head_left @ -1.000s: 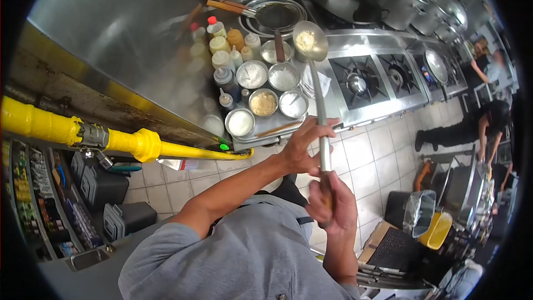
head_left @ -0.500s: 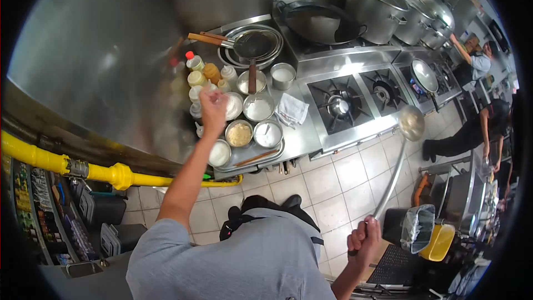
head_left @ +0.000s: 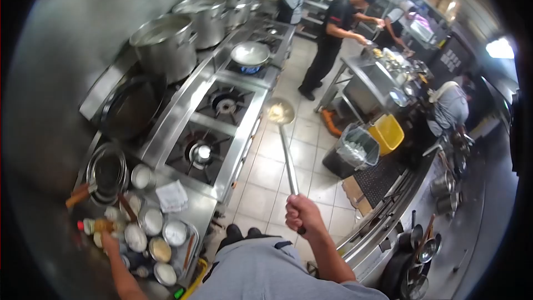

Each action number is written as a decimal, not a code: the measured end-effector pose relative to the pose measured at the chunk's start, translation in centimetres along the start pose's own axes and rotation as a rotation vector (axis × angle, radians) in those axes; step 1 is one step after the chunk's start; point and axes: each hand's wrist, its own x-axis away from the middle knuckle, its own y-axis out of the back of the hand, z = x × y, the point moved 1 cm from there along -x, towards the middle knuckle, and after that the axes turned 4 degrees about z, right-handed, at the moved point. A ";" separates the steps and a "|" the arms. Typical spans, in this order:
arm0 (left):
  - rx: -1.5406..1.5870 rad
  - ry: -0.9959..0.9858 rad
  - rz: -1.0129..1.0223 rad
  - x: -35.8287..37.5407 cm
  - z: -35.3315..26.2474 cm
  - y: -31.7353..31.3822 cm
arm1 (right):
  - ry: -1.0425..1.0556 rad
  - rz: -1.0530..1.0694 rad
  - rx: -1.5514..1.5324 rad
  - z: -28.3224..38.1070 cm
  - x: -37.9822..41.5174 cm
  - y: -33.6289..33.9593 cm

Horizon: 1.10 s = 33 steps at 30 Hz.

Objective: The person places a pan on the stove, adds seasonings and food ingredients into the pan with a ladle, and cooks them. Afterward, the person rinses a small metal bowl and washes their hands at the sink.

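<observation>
My right hand (head_left: 302, 213) is closed round the dark end of a long-handled metal ladle (head_left: 288, 158). The ladle's bowl points forward over the floor, with something pale and shiny in it. At lower left, my left hand (head_left: 110, 241) is in among the condiment bottles, right at a yellowish bottle (head_left: 104, 225) beside a red cap; its fingers are small and blurred, so I cannot tell whether they grip it. Next to this hand stand metal bowls of white powder (head_left: 136, 237) and a bowl of tan granules (head_left: 160, 249).
Nested steel bowls (head_left: 107, 173) and a folded white cloth (head_left: 172, 196) lie on the counter. Beyond are gas burners (head_left: 201, 152), a pan (head_left: 250, 54) over a blue flame, a wok (head_left: 133, 105) and tall pots (head_left: 164, 50). Several people work nearby, one in black (head_left: 335, 28). Bins (head_left: 355, 147) stand right.
The view has swung to the right, towards the aisle and the other people. My left hand has come down among the bottles. My right hand still holds the ladle, now pointing straight ahead.
</observation>
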 end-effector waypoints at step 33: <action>0.253 0.000 0.054 3.5 -10.7 27.0 | -0.087 0.066 -0.102 -0.5 -9.1 0.1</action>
